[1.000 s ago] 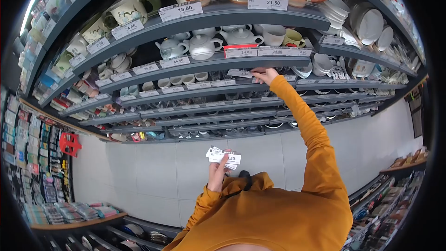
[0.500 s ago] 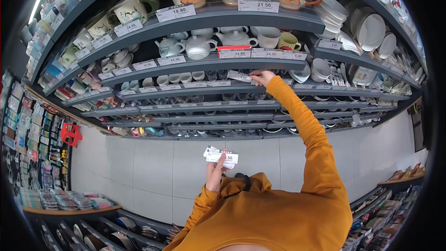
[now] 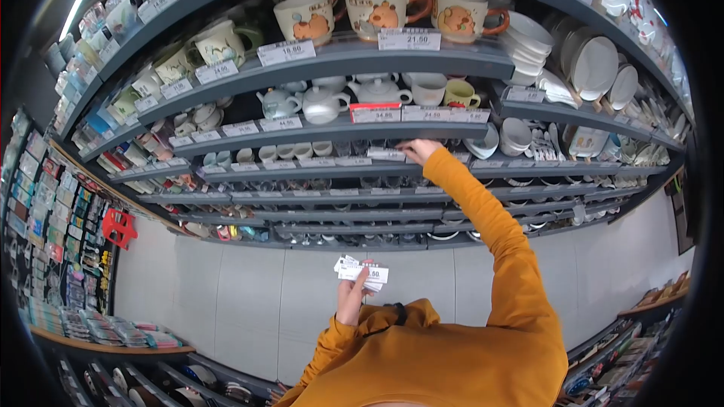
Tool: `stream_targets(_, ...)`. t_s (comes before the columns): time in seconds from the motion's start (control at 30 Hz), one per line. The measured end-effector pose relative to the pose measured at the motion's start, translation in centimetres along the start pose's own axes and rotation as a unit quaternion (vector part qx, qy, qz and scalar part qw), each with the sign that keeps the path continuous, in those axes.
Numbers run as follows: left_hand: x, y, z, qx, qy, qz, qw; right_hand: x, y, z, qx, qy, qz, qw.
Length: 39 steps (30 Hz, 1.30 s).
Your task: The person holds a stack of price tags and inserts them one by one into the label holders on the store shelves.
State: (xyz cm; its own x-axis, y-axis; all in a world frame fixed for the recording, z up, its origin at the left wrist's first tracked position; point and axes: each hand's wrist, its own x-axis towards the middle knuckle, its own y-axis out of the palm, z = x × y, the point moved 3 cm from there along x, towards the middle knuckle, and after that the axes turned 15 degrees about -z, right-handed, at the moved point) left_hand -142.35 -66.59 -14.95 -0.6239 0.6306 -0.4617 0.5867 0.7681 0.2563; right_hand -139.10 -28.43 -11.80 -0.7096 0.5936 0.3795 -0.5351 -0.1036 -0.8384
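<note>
My left hand [image 3: 350, 303] is closed around a small fanned stack of white price labels [image 3: 363, 274], held above the floor in front of my body. The top one reads partly ".50" under my thumb. My right hand [image 3: 420, 152] is stretched out to a middle shelf, its fingers pinched at the right end of another price label [image 3: 385, 154]. That label lies along the shelf's front edge, nearly in line with it. Clear glasses and small white cups [image 3: 303, 151] stand just behind this edge.
Shelves hold white teapots [image 3: 324, 104], large pig-pattern mugs [image 3: 377, 11], stacked bowls [image 3: 516, 136] and plates [image 3: 593, 68]. Tiled floor [image 3: 249, 294] lies below. A red plastic stool [image 3: 119, 228] stands at the left. Low displays flank me behind.
The label in my right hand was tilted out from the shelf edge and now sits nearly level along it. The camera view has tipped upward, so everything appears lower. My left hand keeps its stack.
</note>
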Motion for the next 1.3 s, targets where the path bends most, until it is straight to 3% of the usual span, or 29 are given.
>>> stream_targets(0.83, -0.4, -0.7, 0.2, -0.008, 0.013, -0.01, 1.0, -0.4, -0.2, 1.0, -0.064, -0.049, 0.035, 0.996)
stream_targets(1.13, -0.8, -0.4, 0.6, -0.012, -0.001, 0.006, 1.0, -2.3, -0.6, 1.5, 0.0, -0.057, -0.123, 0.991)
stream_targets(1.2, -0.9, -0.5, 0.6, -0.017, 0.0, 0.006, 1.0, -4.1, -2.8, 2.7, 0.08, 0.017, -0.138, 0.987)
stream_targets(1.3, -1.2, -0.3, 0.8, -0.02, -0.014, 0.007, 1.0, -7.7, -3.5, 1.7, 0.107, 0.08, -0.238, 0.962)
